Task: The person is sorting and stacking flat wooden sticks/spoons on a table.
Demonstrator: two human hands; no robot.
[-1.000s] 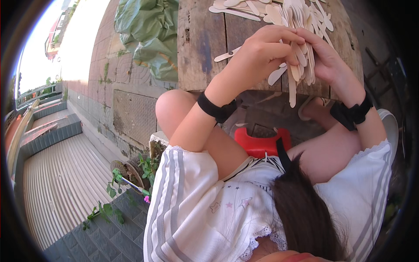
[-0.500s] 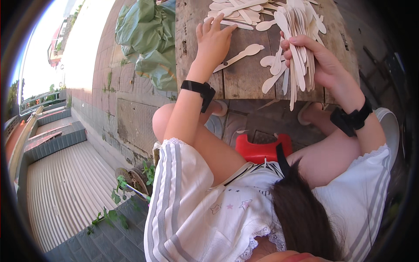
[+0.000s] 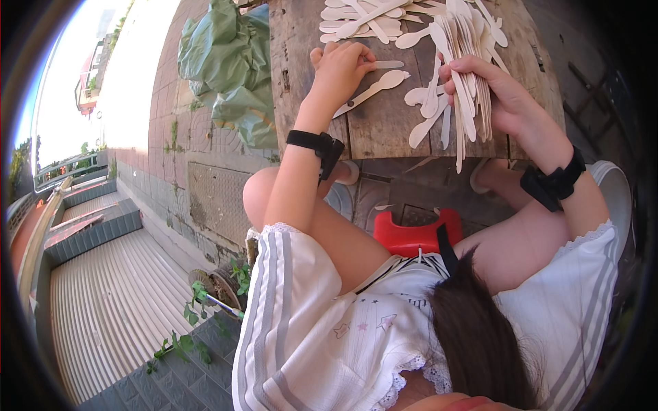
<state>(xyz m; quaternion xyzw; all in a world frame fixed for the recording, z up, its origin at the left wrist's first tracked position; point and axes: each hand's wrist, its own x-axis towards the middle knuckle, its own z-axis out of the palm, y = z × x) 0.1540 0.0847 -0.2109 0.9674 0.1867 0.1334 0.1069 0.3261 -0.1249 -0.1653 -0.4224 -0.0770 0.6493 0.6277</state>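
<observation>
My right hand (image 3: 497, 92) is wrapped round a thick upright bundle of wooden cutlery (image 3: 466, 82), with spoon heads at the top and thin ends hanging over the table's front edge. My left hand (image 3: 340, 72) is closed, pinching a flat wooden cutlery piece (image 3: 389, 64); only its rounded end shows past my fingers, so I cannot tell its kind. Just below that hand lies a single wooden spoon (image 3: 384, 83) with a chipped tip and a dark spot. Several loose wooden spoons (image 3: 426, 129) lie left of the bundle.
A pile of wooden cutlery (image 3: 367, 19) covers the far part of the worn plank table (image 3: 384, 133). Green plastic sheeting (image 3: 236, 82) bulges beside the table's left side. Below the table edge, a red plastic stool (image 3: 408, 236) stands between my legs.
My left hand has drawn back from the pile toward me. Its spread fingers have closed on a flat wooden piece. My right hand keeps its bundle in nearly the same place.
</observation>
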